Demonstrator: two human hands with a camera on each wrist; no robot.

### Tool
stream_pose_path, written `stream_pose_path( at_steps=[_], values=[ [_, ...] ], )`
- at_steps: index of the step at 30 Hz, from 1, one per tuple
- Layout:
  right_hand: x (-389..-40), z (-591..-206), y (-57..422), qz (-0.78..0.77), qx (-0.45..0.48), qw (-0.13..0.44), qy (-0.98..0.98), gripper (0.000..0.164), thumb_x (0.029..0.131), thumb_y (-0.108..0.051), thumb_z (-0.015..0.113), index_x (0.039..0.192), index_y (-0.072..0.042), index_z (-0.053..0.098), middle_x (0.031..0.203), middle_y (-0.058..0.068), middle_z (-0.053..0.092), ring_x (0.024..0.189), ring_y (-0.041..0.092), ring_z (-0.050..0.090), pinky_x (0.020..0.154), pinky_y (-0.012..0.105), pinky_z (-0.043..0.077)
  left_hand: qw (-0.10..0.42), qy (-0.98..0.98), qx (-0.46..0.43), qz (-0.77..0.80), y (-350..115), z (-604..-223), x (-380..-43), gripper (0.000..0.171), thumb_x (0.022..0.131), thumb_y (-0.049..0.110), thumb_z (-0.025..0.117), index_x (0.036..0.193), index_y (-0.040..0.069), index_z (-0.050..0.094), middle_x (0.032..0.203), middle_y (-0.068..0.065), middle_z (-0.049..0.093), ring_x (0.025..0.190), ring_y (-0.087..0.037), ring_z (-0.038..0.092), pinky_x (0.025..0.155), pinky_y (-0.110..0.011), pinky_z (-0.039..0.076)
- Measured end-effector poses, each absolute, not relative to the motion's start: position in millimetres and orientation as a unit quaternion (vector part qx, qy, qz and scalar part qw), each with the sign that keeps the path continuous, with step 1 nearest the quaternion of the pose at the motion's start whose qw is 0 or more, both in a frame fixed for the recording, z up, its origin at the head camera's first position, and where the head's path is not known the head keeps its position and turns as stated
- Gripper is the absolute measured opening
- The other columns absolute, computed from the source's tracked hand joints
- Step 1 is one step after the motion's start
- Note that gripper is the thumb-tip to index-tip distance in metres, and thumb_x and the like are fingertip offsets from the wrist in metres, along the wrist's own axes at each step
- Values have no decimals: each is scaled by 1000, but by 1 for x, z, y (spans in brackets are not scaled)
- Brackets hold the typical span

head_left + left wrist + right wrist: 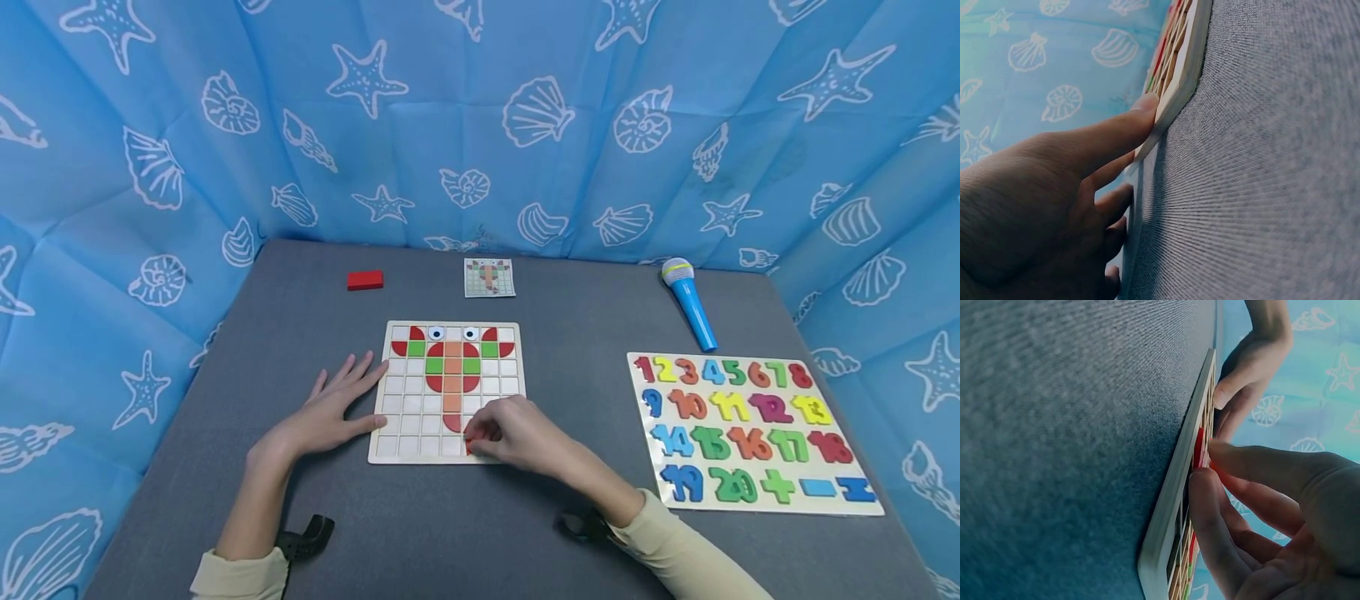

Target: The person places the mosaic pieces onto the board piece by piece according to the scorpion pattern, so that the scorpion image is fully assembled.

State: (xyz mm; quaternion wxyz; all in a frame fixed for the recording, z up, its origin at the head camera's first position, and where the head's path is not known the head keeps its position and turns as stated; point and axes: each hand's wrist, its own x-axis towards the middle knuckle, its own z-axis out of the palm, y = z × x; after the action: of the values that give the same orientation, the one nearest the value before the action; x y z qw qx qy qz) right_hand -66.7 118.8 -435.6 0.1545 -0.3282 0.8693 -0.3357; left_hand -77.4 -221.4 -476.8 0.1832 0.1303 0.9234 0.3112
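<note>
A square mosaic board (412,425) with a white grid lies on the grey table, bearing red, green and orange tiles and two eye tiles in its upper part. My left hand (322,417) rests at its left edge, fingers spread, the thumb (1144,103) touching the rim. Over the lower part of the board, my right hand (521,433) pinches a small red tile (469,447) between thumb and fingertips. In the right wrist view the red tile (1198,447) is at the board's surface, partly hidden by the fingers; whether it is seated I cannot tell.
Behind the board lie a small pattern card (489,277) and a red block (365,280). To the right are a number puzzle board (750,507) and a blue toy microphone (693,308). A blue shell-patterned curtain (465,125) hangs along the table's back and sides.
</note>
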Motion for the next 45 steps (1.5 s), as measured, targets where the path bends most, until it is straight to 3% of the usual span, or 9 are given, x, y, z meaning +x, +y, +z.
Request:
stream_pose_path(
  at_steps=[16, 23, 35, 40, 45],
  values=[
    [-67, -434, 119, -318, -347, 139, 871, 10, 91, -3, 86, 100, -7, 84, 91, 3, 83, 79, 6, 65, 73, 18, 54, 183, 922, 136, 313, -223, -479, -78, 91, 101, 48, 74, 174, 27, 25, 184, -15, 14, 172, -46, 1, 132, -75, -7],
    [-67, -434, 119, -315, -352, 138, 870, 9, 91, -3, 86, 99, -7, 84, 91, 4, 83, 83, 6, 68, 79, 24, 60, 182, 921, 137, 315, -224, -477, -77, 90, 101, 48, 74, 174, 28, 26, 184, -14, 14, 172, -45, 1, 133, -75, -7],
    [-70, -426, 136, -335, -333, 134, 872, 13, 91, -1, 85, 102, -6, 84, 93, 1, 83, 78, -1, 66, 74, 20, 61, 176, 922, 140, 316, -224, -481, -78, 91, 100, 52, 74, 174, 31, 26, 184, -15, 15, 172, -46, 2, 132, -76, -6],
    [-72, -412, 158, -338, -310, 112, 882, 11, 94, -6, 84, 105, -6, 84, 95, 1, 82, 80, 0, 66, 76, 29, 65, 181, 922, 143, 310, -225, -473, -78, 90, 100, 60, 70, 174, 31, 27, 183, -16, 17, 171, -47, 5, 132, -77, -2],
    [-72, -388, 187, -333, -280, 56, 898, 15, 96, -10, 83, 111, -8, 82, 102, 1, 82, 86, 6, 72, 83, 37, 67, 198, 930, 155, 266, -222, -436, -74, 84, 105, 58, 65, 172, 20, 33, 179, -24, 25, 168, -52, 16, 131, -78, 11]
  ],
)
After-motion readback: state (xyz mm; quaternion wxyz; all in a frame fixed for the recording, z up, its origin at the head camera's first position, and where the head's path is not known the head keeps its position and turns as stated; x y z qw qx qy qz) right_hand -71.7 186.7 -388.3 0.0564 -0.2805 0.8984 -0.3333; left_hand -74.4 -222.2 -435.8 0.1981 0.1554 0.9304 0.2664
